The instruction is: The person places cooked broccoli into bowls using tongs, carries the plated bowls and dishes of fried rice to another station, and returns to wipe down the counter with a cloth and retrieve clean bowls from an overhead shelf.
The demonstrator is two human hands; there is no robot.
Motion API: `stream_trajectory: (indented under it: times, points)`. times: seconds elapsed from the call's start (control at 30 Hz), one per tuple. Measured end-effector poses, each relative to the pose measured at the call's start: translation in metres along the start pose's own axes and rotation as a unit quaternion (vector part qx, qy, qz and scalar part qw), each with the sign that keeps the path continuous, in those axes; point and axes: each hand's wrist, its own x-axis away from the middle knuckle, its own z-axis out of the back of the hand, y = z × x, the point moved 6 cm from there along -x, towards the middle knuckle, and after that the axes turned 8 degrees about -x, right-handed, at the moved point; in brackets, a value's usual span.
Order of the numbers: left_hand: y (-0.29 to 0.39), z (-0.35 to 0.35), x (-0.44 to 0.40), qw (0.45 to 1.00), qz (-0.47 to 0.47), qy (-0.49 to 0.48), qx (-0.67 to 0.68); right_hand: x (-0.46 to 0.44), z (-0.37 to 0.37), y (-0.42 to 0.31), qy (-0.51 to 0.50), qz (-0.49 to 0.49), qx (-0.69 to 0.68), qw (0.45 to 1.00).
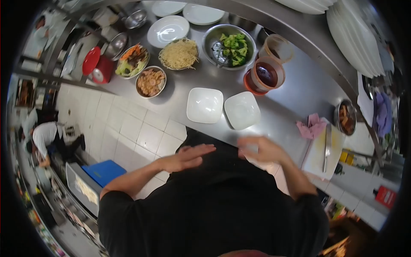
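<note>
My left hand [188, 158] hovers in front of my dark clothing with its fingers stretched out, holding nothing. Across from it, my right hand [262, 150] is slightly blurred, its fingers apart and nothing visible in them. Two white square bowls, one on the left [204, 106] and one on the right [242, 110], sit side by side on the steel counter [175, 96], just beyond my hands. Neither hand touches them. Both bowls look empty.
Behind them stand a bowl of noodles [179, 54], a bowl of diced meat [150, 82], mixed vegetables [132, 61], broccoli [234, 49] and a tub of dark red sauce [267, 75]. A knife [327, 147] lies on a cutting board [314, 160] at right. Another person [49, 137] bends at far left.
</note>
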Motion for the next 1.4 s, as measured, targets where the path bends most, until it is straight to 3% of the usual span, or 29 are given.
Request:
stream_trajectory:
  times: [0.07, 0.1, 0.13, 0.2, 0.23, 0.27, 0.3, 0.4, 0.47, 0.5, 0.57, 0.63, 0.8, 0.87, 0.97, 1.13, 1.2, 1.27, 1.3, 1.37, 1.4]
  points:
    - [-0.03, 0.044, -0.007, 0.996, 0.007, 0.012, -0.094, -0.063, 0.045, 0.022, 0.214, 0.085, 0.157, 0.96]
    - [-0.045, 0.07, -0.01, 0.985, 0.089, 0.084, -0.123, -0.096, 0.07, -0.004, 0.267, 0.045, 0.106, 0.957]
    - [-0.064, 0.094, -0.015, 0.967, 0.087, 0.184, -0.155, -0.128, 0.09, -0.005, 0.37, 0.045, 0.091, 0.923]
    - [-0.084, 0.128, -0.035, 0.964, 0.093, 0.204, -0.143, -0.192, 0.124, -0.025, 0.467, -0.058, 0.19, 0.862]
    - [-0.083, 0.144, -0.042, 0.936, 0.046, 0.272, -0.219, -0.219, 0.135, -0.031, 0.502, -0.107, 0.239, 0.824]
    - [-0.079, 0.156, -0.047, 0.895, -0.004, 0.338, -0.292, -0.248, 0.141, -0.022, 0.468, -0.161, 0.254, 0.831]
    - [-0.082, 0.161, -0.057, 0.899, -0.011, 0.33, -0.289, -0.27, 0.142, -0.007, 0.431, -0.215, 0.266, 0.835]
    - [-0.104, 0.166, -0.067, 0.891, 0.045, 0.348, -0.289, -0.292, 0.127, 0.003, 0.394, -0.259, 0.3, 0.829]
    - [-0.138, 0.159, -0.076, 0.941, 0.115, 0.294, -0.124, -0.263, 0.121, -0.006, 0.408, -0.273, 0.302, 0.817]
    - [-0.144, 0.154, -0.075, 0.943, 0.113, 0.29, -0.117, -0.244, 0.116, -0.016, 0.4, -0.263, 0.28, 0.832]
    - [-0.16, 0.145, -0.073, 0.95, 0.124, 0.281, 0.049, -0.215, 0.106, -0.024, 0.391, -0.252, 0.262, 0.845]
    - [-0.174, 0.146, -0.077, 0.955, 0.107, 0.275, 0.026, -0.203, 0.097, -0.024, 0.324, -0.256, 0.241, 0.878]
    - [-0.155, 0.168, -0.086, 0.959, 0.105, 0.255, -0.055, -0.213, 0.107, -0.003, 0.339, -0.219, 0.198, 0.893]
    - [-0.15, 0.171, -0.092, 0.962, 0.137, 0.233, 0.045, -0.217, 0.111, 0.003, 0.361, -0.206, 0.195, 0.888]
    - [-0.156, 0.168, -0.101, 0.955, 0.105, 0.254, 0.111, -0.214, 0.104, 0.019, 0.325, -0.217, 0.207, 0.897]
    - [-0.17, 0.154, -0.1, 0.93, 0.109, 0.319, 0.145, -0.188, 0.071, 0.015, 0.258, -0.202, 0.217, 0.919]
    - [-0.17, 0.148, -0.096, 0.919, 0.114, 0.342, 0.157, -0.175, 0.057, 0.003, 0.283, -0.143, 0.243, 0.917]
    - [-0.165, 0.145, -0.091, 0.911, 0.123, 0.353, 0.174, -0.154, 0.049, -0.005, 0.279, -0.155, 0.244, 0.916]
    - [-0.172, 0.142, -0.091, 0.91, 0.126, 0.356, 0.174, -0.137, 0.05, -0.008, 0.326, -0.128, 0.214, 0.912]
    - [-0.18, 0.142, -0.091, 0.912, 0.109, 0.39, 0.061, -0.108, 0.047, -0.018, 0.37, -0.099, 0.18, 0.906]
    - [-0.171, 0.141, -0.09, 0.912, 0.112, 0.391, 0.06, -0.091, 0.047, -0.022, 0.382, -0.134, 0.173, 0.898]
